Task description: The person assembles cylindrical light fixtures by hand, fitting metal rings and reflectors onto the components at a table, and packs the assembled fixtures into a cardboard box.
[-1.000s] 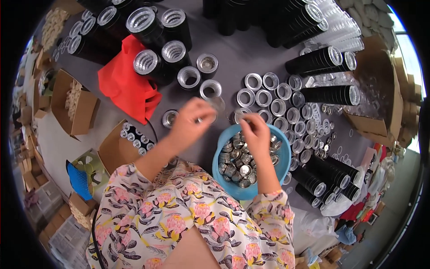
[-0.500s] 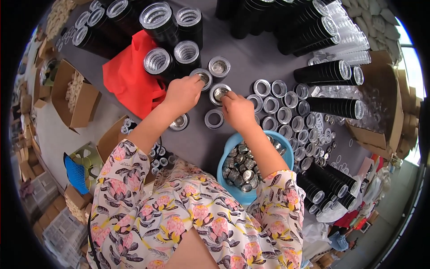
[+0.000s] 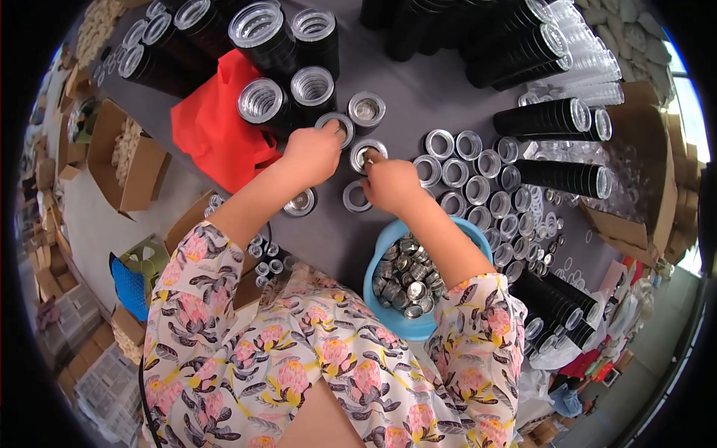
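Observation:
My left hand reaches over the dark table and its fingers close on the rim of a round silver-rimmed jar. My right hand sits just right of it, fingertips pressing a small metal piece into another open jar. A blue bowl full of small shiny metal caps stands near my body, under my right forearm. Two more open jars, one and another, lie between my wrists.
Rows of open silver jars spread to the right. Stacks of black tubes lie beyond them, more stand at the back. A red cloth lies left. Cardboard boxes stand on the floor at left.
Both hands moved away from the blue bowl toward the far jars. My right hand brought a small piece from the bowl to a jar; my left hand went from mid-table to a jar's rim.

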`<state>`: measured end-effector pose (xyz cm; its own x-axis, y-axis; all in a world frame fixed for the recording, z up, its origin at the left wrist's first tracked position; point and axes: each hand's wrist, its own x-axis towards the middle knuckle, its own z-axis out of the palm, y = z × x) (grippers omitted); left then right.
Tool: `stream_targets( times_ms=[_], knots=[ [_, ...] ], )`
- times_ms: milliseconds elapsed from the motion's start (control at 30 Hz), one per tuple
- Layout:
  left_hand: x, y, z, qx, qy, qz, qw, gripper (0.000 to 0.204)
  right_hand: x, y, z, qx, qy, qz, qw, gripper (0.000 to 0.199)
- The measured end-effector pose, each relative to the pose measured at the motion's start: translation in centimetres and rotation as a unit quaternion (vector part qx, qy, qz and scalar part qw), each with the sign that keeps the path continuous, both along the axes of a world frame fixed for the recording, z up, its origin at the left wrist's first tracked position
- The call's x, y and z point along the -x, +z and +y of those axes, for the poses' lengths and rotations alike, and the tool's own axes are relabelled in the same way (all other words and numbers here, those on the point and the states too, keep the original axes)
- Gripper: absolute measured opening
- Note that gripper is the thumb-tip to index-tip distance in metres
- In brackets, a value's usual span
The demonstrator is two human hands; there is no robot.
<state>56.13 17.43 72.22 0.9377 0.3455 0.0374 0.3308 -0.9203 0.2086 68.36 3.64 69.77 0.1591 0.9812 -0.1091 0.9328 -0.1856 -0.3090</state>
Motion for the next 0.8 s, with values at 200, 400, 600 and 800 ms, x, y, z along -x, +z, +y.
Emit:
stream_targets(
  times_ms=[200,400,600,800],
  knots=[
    [2.1,-0.8,0.6,0.115,0.009,-0.164,0.980,0.016,-0.5,-1.5,-1.2,-0.181,-0.045,0.106,0.977,0.014],
    [8.5,0.0,-2.4,0.386,0.232,-0.315,0.835,0.017,2.5,0.3,-3.4,-0.253,-0.234,0.285,0.894,0.011],
    [13.4,-5.5,-6.5,0.086,0.105,-0.142,0.980,0.016,8.0,0.6,-2.5,-0.268,-0.067,0.180,0.944,0.014],
    [13.9,-4.7,-6.9,0.147,0.179,-0.139,0.963,0.014,10.2,-1.1,-1.7,-0.220,0.007,0.124,0.968,0.015]
  ],
)
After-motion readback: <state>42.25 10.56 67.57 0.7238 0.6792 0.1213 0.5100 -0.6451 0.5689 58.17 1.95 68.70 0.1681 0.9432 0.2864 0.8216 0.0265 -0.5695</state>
